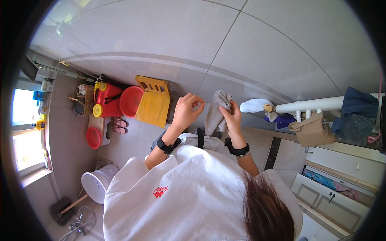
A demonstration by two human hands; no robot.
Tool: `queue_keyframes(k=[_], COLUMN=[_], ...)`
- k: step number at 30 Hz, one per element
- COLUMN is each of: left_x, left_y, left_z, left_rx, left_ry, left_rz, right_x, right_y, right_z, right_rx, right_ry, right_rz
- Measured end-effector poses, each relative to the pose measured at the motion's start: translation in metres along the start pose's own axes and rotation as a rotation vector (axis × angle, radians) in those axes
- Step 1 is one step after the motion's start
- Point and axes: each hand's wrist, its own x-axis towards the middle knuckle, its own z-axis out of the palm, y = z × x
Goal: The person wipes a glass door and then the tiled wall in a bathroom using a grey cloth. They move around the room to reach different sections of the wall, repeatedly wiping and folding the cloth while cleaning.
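My right hand (232, 119) grips a crumpled grey cloth (216, 114), with the thumb pressed on its upper part. The cloth hangs down in front of my lap. To its left, apart from the cloth, my left hand (187, 110) is raised with the fingers curled and thumb and forefinger brought together in a loop. Whether anything small sits in that pinch cannot be made out. A black band circles each wrist.
A yellow wooden chair (153, 106) stands left of my hands, beside a red basin (131, 101) and a red tank (108, 99). A white bucket (98, 182) is at lower left. On the right, a white pipe (317, 105) runs along the wall, with a beige bag (315, 129) hanging there.
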Motion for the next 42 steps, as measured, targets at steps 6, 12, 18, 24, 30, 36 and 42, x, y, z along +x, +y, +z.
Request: queue_keyframes(k=[6, 12, 18, 24, 30, 36, 42], left_x=[0.0, -0.002, 0.003, 0.007, 0.006, 0.014, 0.013], left_y=[-0.015, -0.023, -0.035, -0.029, -0.044, -0.068, -0.076], left_z=[-0.001, 0.0, -0.003, -0.018, -0.034, -0.046, -0.053], left_rx=[0.015, 0.069, 0.156, -0.056, -0.211, -0.24, -0.269], left_ry=[-0.041, -0.089, -0.015, -0.159, -0.165, -0.094, -0.106], left_rz=[-0.094, -0.116, -0.046, -0.172, -0.282, -0.268, -0.349], right_x=[0.016, 0.046, 0.065, 0.092, 0.114, 0.124, 0.127], right_y=[-0.019, -0.09, -0.193, -0.26, -0.29, -0.322, -0.307], right_z=[-0.027, -0.069, -0.078, -0.044, 0.014, 0.079, 0.117], right_rx=[-0.011, -0.114, -0.235, -0.197, -0.208, -0.717, -1.026], right_ry=[0.077, 0.373, 0.712, 0.861, 0.872, 0.852, 0.706], right_rz=[-0.076, -0.359, -0.791, -1.118, -1.273, -1.621, -1.654])
